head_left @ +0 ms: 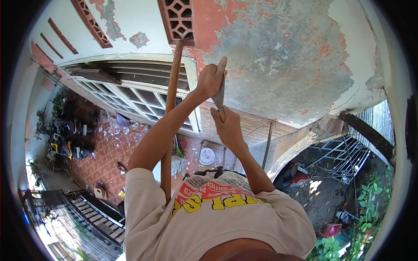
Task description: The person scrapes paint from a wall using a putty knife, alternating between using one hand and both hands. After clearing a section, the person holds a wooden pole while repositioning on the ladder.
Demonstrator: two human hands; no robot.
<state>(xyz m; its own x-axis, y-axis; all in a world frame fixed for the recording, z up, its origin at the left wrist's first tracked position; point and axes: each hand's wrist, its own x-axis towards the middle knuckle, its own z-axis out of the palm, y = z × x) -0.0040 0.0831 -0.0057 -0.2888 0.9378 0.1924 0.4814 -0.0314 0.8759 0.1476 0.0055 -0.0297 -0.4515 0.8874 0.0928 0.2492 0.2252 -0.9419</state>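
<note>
A scraper (220, 94) with a grey metal blade and a wooden handle is held upright in front of the wall (278, 65). My left hand (212, 79) is closed at the upper part of the blade, its thumb pointing up; the blade's tip is partly hidden. Lower down, my right hand (228, 127) grips the wooden handle. Around the hands, the wall shows grey patches, flaking paint and red remnants. A brown pole (173, 82) stands just left of my left hand and passes behind my left arm.
Below left are a louvred window (130, 93) and a tiled floor (104, 152) strewn with paint flakes. A white round lid or bucket (207, 155) sits far below. At the right are a dark beam (365, 132), metal rods (335, 156) and leafy plants (370, 191).
</note>
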